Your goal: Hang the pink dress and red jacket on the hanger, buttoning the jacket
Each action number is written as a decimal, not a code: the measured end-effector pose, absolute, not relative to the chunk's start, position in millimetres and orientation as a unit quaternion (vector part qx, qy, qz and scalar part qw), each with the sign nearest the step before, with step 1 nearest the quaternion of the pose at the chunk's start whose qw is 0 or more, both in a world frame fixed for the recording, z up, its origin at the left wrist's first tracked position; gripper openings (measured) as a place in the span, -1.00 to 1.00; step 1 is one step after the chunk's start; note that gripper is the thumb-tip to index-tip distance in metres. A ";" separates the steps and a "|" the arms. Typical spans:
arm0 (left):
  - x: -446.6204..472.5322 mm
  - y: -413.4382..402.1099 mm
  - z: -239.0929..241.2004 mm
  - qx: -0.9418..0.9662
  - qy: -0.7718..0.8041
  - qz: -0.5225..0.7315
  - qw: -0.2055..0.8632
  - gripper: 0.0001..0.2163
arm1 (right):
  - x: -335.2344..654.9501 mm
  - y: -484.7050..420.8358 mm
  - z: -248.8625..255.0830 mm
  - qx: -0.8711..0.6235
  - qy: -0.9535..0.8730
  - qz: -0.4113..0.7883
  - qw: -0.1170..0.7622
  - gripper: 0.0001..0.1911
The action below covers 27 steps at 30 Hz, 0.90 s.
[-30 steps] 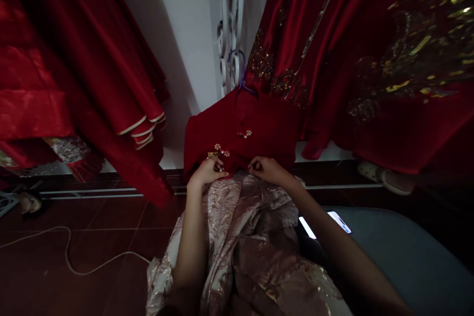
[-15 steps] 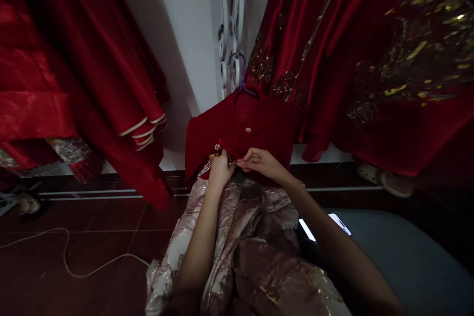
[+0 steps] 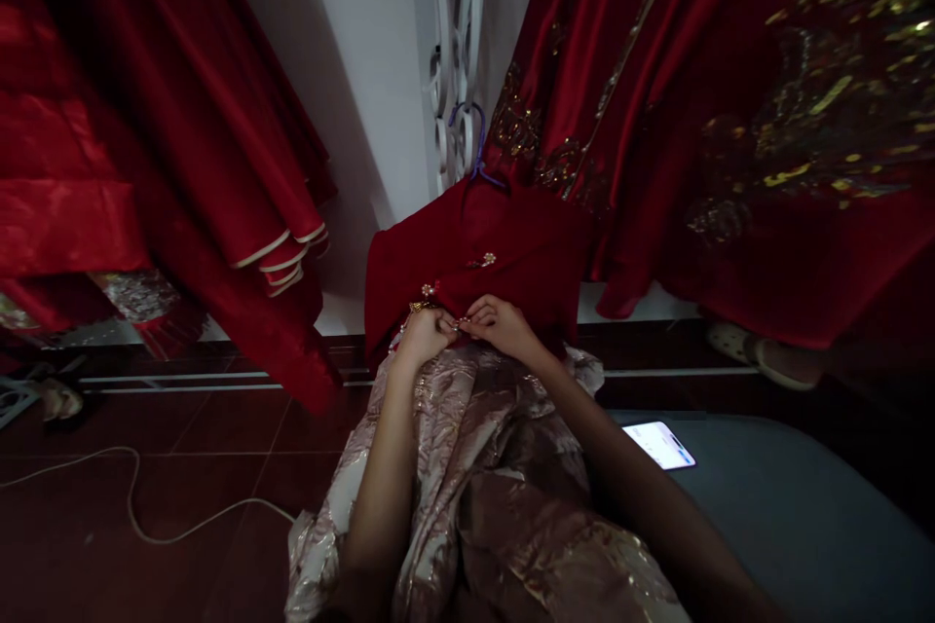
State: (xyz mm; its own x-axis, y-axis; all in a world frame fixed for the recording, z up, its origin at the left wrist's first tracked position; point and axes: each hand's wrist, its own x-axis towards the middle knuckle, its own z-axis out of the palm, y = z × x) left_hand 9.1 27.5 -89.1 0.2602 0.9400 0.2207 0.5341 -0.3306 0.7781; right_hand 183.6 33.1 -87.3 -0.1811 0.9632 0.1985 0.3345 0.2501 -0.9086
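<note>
A dark red top (image 3: 526,224) hangs on a blue-purple hanger (image 3: 481,141) in front of me. Two pearly flower-shaped ornaments show on its front: one ornament (image 3: 489,259) at the upper middle, another ornament (image 3: 428,290) just above my left hand. My left hand (image 3: 426,336) is closed in a pinch at the top's lower front. Fingertips of my right hand (image 3: 504,326) pinch right beside it, almost meeting the left ones. A small shiny bit shows between them, too small to name. Pinkish metallic brocade fabric (image 3: 467,428) spreads below, under my forearms.
Red garments (image 3: 241,146) hang at the left, and sequinned red garments (image 3: 620,88) at the right. A lit phone (image 3: 661,445) lies on a grey seat (image 3: 774,496). White cable (image 3: 135,496) runs over the tiled floor. Shoes (image 3: 766,355) stand at the right.
My left hand has turned and shifted slightly left, its fingers now pointing toward the right hand. My right hand has moved slightly left and down. More of the phone shows.
</note>
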 end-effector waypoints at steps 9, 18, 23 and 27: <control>5.0 32.3 -96.7 0.692 0.496 0.375 0.368 -0.90 | 186.1 30.7 -89.2 -0.476 -0.696 0.371 0.390 -0.70; 2.3 37.9 -103.0 0.680 0.489 0.382 0.390 -0.87 | 182.4 26.6 -89.9 -0.466 -0.729 0.297 0.405 -0.86; 3.3 39.7 -106.8 0.666 0.486 0.386 0.415 -0.89 | 181.8 24.5 -90.2 -0.466 -0.737 0.279 0.403 -0.88; 2.5 41.4 -112.2 0.632 0.482 0.404 0.453 -0.87 | 178.5 21.5 -90.2 -0.463 -0.746 0.251 0.408 -0.91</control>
State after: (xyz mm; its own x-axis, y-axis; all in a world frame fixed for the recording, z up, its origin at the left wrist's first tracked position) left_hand 2.5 41.4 -112.2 0.2092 0.9750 0.0744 0.2422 -0.1254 0.9621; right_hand 178.5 21.5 -90.2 -0.2384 0.8950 0.3771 0.4859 0.4461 -0.7516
